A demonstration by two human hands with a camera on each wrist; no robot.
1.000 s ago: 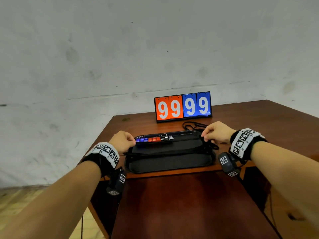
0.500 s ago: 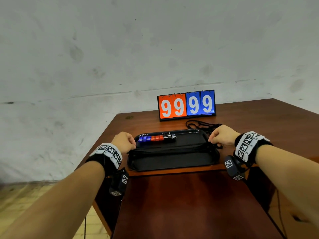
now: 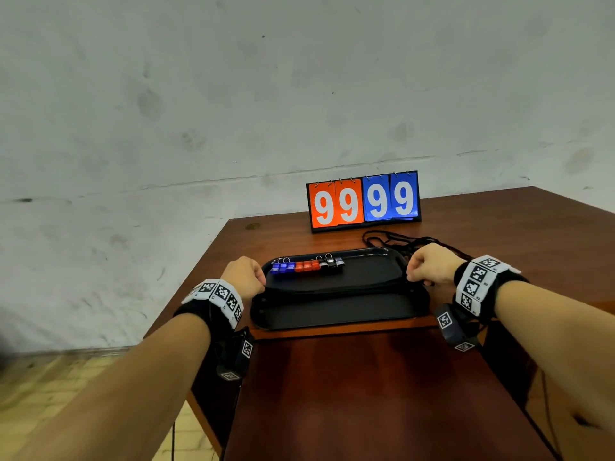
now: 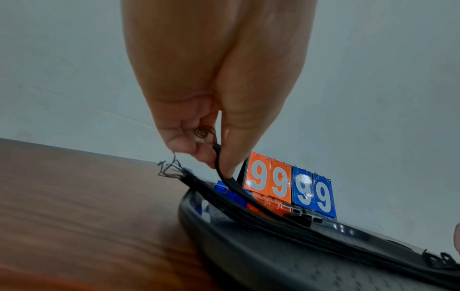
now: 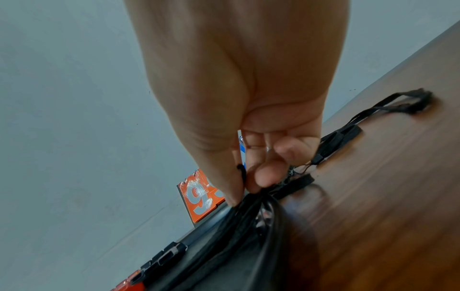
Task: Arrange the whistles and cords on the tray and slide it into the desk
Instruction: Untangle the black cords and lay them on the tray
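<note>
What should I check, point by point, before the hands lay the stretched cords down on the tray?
1. Left hand pinches the cords' left end: ok.
2. Right hand pinches their right end: ok.
3. Cords run straight across the tray, in front of the whistles: ok.
4. Whistles stand in one row at the tray's far edge, clear of the cords: ok.
5. All cords gathered: not ok, more cords lie on the desk behind the tray.
6. Frayed left ends lie inside the rim: not ok.
</note>
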